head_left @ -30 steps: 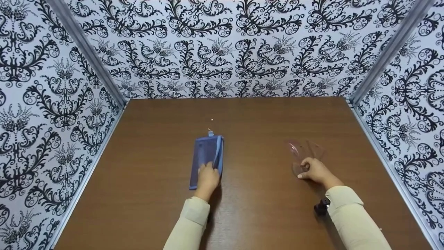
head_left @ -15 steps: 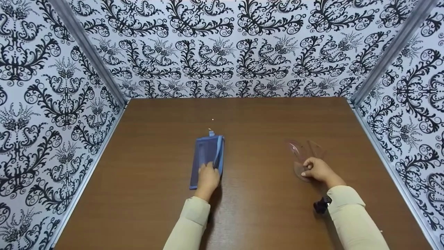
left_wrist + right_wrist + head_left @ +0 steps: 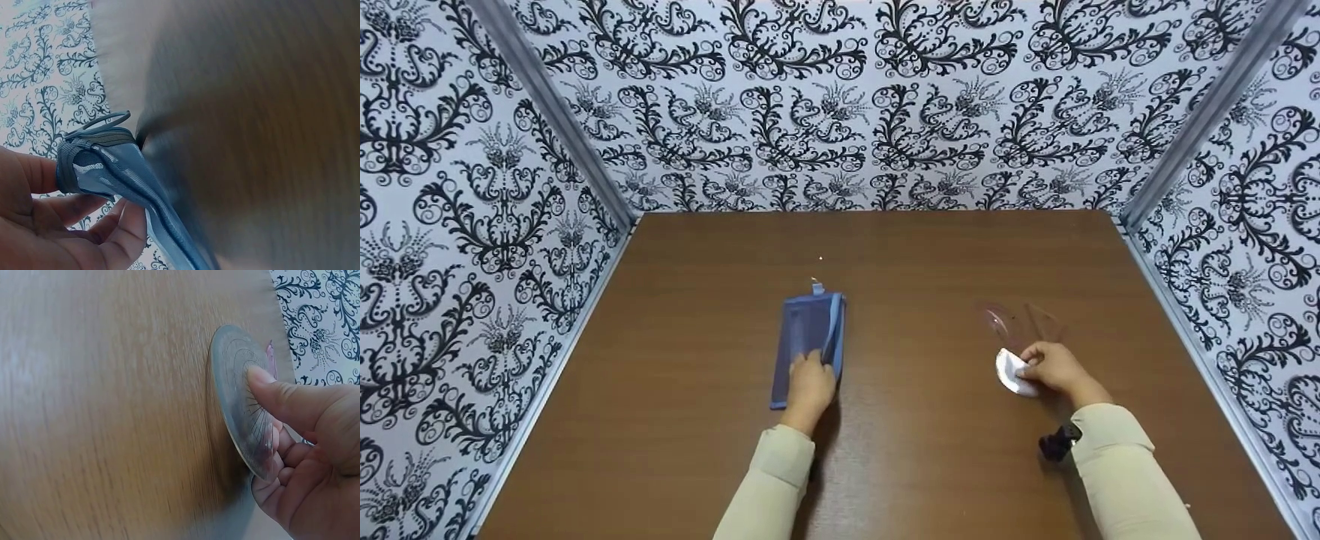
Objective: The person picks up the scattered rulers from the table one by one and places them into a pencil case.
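Note:
In the head view a blue mesh zip pouch (image 3: 802,330) lies lengthwise on the table. My left hand (image 3: 811,386) grips its right side near the lower half. Up close in the left wrist view, fingers and thumb pinch the pouch (image 3: 126,169) by its zipped edge. Over to the right, my right hand (image 3: 1057,367) holds a clear protractor (image 3: 1011,373), which shines white with glare. The right wrist view shows the thumb flat on the protractor's (image 3: 233,377) marked face, fingers behind it and the disc edge tilted close over the wood.
Just beyond the right hand lie a transparent pinkish curved piece (image 3: 996,321) and a clear set square (image 3: 1042,321). The brown table (image 3: 915,450) is bounded by patterned walls (image 3: 810,112). A black wrist camera (image 3: 1057,442) sits under the right sleeve.
My right hand has shifted slightly right and tilted the protractor, which has turned from see-through to bright white. The left hand and pouch stay put.

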Tool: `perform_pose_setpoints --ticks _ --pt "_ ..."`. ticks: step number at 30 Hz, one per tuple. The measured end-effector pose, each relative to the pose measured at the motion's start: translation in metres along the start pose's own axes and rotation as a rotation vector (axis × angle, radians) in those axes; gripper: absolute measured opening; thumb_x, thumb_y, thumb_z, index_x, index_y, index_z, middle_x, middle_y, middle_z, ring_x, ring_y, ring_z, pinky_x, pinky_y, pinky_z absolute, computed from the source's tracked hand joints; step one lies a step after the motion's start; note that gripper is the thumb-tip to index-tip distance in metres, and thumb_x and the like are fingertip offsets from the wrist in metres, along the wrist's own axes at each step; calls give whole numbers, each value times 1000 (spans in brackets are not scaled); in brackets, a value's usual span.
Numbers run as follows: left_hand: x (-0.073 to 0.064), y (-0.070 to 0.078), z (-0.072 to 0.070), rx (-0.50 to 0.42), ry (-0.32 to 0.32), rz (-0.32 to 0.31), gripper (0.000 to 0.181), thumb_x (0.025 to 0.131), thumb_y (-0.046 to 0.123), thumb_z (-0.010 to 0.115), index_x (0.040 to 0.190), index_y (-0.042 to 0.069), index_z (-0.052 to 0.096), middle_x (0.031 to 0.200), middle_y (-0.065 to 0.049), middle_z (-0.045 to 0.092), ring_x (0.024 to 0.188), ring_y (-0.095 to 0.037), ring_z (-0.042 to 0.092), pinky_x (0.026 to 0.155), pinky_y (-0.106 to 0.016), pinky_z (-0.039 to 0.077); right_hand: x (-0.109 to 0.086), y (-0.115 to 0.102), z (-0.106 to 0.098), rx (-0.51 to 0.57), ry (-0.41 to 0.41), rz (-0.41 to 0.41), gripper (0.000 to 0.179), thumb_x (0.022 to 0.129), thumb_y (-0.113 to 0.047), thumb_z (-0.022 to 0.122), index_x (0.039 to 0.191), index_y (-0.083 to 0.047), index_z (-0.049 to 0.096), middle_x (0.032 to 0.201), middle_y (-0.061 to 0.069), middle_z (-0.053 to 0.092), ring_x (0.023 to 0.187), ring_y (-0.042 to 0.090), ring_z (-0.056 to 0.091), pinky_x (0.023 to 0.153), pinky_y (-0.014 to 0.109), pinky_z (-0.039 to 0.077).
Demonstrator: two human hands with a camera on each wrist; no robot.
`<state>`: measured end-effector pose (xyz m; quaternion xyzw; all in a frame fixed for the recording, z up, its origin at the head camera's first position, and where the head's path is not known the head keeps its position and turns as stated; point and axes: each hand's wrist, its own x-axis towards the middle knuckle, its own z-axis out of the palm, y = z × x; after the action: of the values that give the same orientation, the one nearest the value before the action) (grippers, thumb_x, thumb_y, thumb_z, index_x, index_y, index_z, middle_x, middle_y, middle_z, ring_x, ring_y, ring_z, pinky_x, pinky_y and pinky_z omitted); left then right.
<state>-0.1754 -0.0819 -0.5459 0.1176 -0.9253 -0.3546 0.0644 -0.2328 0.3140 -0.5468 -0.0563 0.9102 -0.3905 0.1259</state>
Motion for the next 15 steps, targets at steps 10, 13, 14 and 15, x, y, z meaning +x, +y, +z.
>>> perform_pose_setpoints --ticks 10,13,14,15 --pt "1 -1 -1 4 -67 -51 38 92 11 52 126 -6 56 121 -29 53 116 -44 48 100 -50 40 -1 -2 0 78 13 9 28 77 0 73 95 15 58 76 2 58 68 9 50 59 21 42" --pt "1 -1 -1 3 -65 -46 37 93 11 53 125 -7 57 121 -29 54 116 -44 48 99 -50 40 -2 -3 0 89 15 24 28 79 -2 73 97 14 58 77 2 57 70 10 50 60 21 42" --pt "2 -1 0 3 -63 -44 37 93 11 53 125 -7 57 120 -29 54 115 -44 48 99 -50 41 -2 -3 0 97 17 28 29 79 -2 73 97 14 58 77 2 57 70 10 50 60 21 42" --pt "2 -1 0 3 -63 -44 37 93 11 53 125 -7 57 120 -29 54 115 -44 48 99 -50 41 -2 -3 1 105 21 35 28 79 -2 73 98 13 58 78 2 56 70 10 49 60 21 42"
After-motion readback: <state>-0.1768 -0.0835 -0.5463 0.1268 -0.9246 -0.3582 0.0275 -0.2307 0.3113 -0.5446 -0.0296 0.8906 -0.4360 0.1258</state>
